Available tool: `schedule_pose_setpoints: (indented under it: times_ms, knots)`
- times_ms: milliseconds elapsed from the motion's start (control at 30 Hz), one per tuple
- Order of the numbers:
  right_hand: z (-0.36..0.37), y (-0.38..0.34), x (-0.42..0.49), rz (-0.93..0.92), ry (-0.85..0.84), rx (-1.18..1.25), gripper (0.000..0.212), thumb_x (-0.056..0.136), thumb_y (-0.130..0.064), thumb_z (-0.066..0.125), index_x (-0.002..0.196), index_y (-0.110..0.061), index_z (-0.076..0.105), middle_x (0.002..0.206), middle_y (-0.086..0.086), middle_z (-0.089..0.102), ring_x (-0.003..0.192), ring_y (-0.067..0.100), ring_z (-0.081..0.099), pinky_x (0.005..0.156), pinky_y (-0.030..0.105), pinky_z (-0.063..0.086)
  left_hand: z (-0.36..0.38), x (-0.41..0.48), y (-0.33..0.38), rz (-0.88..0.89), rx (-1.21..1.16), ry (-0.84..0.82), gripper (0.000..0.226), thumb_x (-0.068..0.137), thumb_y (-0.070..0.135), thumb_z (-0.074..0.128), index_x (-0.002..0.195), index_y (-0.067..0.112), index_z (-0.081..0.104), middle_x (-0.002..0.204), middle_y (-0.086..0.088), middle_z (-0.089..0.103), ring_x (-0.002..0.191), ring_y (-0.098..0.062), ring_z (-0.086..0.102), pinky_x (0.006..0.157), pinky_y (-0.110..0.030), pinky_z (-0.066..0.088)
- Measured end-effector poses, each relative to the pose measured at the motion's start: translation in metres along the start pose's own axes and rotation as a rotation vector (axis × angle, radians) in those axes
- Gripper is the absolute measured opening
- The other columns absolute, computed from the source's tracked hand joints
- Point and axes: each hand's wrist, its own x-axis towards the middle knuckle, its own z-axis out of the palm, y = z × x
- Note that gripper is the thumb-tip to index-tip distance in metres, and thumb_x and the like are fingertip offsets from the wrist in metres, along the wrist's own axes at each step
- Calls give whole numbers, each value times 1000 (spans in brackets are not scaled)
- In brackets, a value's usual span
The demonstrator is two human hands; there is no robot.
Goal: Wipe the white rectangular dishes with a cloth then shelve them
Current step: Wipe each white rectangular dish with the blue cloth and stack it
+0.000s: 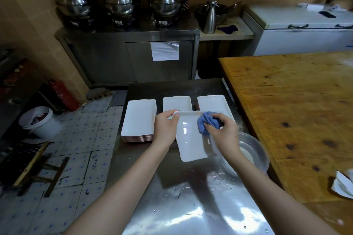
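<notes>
Wet steel tabletop (191, 206), stack of white dishes (139, 120) at left, one white dish (189, 139) tilted above the tabletop, left hand (165, 126) fingers gripping its far corner, right hand (222, 131) fingers bunching a blue cloth (207, 121) against its far end.

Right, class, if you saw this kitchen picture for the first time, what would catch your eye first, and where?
First, the white rectangular dish at the centre of the steel counter, its far rim gripped by the left hand while the right hand presses a crumpled blue cloth on it. Then the stack of matching dishes to its left and three shiny domed steel pots along the back.
</notes>
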Motion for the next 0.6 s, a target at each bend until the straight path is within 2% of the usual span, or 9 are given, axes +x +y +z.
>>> schedule_pose_setpoints:
  times_ms: [167, 300, 467, 600]
  knots:
    - [26, -12, -12, -93, -66, -2, 25, 74, 3, 65, 92, -14, 68, 94, -1, 66, 78, -7, 56, 70, 2, 39, 2, -2, -5, 7, 35, 6, 25, 99, 16, 49, 108, 2, 68, 106, -11, 68, 101, -26, 63, 83, -33, 50]
    - [32, -15, -18, -197, -105, -41, 23, 75, 4, 66, 92, -11, 69, 88, -4, 63, 79, -15, 53, 70, 2, 38, 0, -2, -7, -12, 49, -2, 27, 99, 13, 46, 111, 1, 67, 109, -13, 68, 104, -27, 63, 93, -43, 52]
    - [21, -8, -13, -267, -99, -119, 20, 74, 4, 69, 89, -11, 69, 86, -5, 60, 75, 1, 55, 68, 1, 37, -4, -7, -5, 14, 71, -41, 28, 101, 13, 43, 115, 2, 65, 113, -11, 66, 106, -25, 62, 93, -39, 50]
    - [-4, 6, -2, -123, -20, -142, 23, 77, 4, 65, 95, -11, 69, 92, 2, 63, 82, 14, 58, 68, 4, 40, -14, -10, -3, -9, 40, -61, 28, 102, 18, 43, 116, 8, 64, 116, -6, 65, 108, -20, 60, 86, -30, 51]
